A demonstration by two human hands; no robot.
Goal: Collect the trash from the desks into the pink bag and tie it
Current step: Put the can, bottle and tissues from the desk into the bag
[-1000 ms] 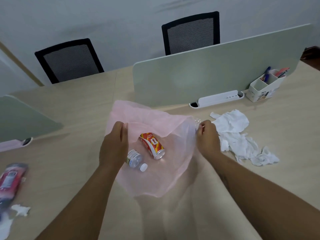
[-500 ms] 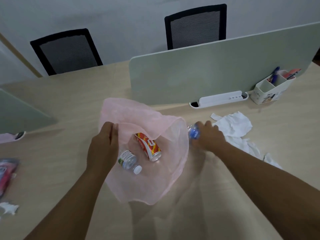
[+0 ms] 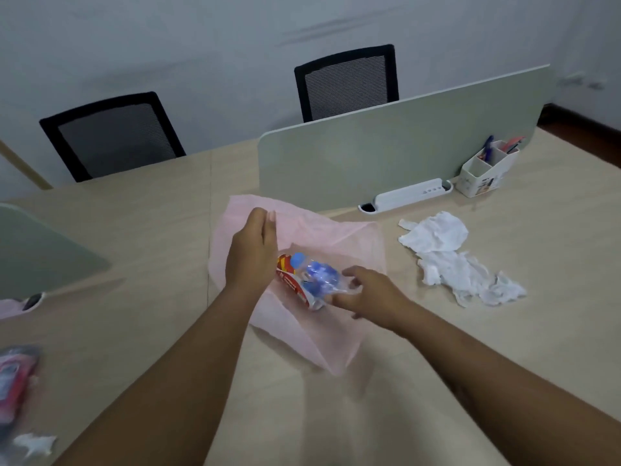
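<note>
We are in an office. Long desk point(image 3: 141, 230) of pale wood-look panels joined edge to edge, shared workstations. Low grey-green dividers point(image 3: 396, 146) stand on it, a second one point(image 3: 40, 253) at left. White cable tray point(image 3: 408, 198) at the foot of the main divider. Pen holder point(image 3: 487, 171) beside it, white, with pens. Two black mesh chairs point(image 3: 346, 82) point(image 3: 111, 136) on the far side. Plain grey wall point(image 3: 201, 35) behind.

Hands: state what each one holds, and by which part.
Left hand pinches the pink bag by its far rim. Right hand is at the crumpled bottle; grip unclear.
</note>
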